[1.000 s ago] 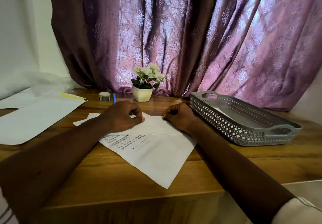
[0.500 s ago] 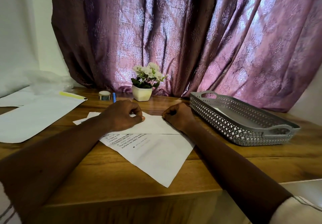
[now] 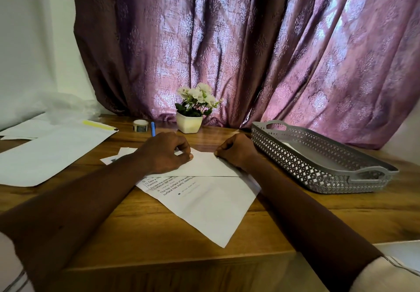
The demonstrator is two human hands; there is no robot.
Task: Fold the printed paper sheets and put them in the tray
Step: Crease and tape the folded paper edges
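A white folded sheet (image 3: 205, 166) lies mid-table on top of a printed sheet (image 3: 204, 207) that is turned at an angle, with text showing by my left wrist. My left hand (image 3: 166, 153) rests on the folded sheet's far left part, fingers curled and thumb tip against the paper. My right hand (image 3: 236, 153) is curled at the sheet's far right corner and pinches its edge. The grey perforated tray (image 3: 318, 171) stands just right of my right hand, with something white lying inside.
A potted white flower (image 3: 189, 122), a tape roll (image 3: 140, 125) and a blue pen (image 3: 153, 128) stand behind my hands. Large white sheets (image 3: 50, 153) with a yellow strip (image 3: 97, 125) cover the left of the table. A purple curtain hangs behind.
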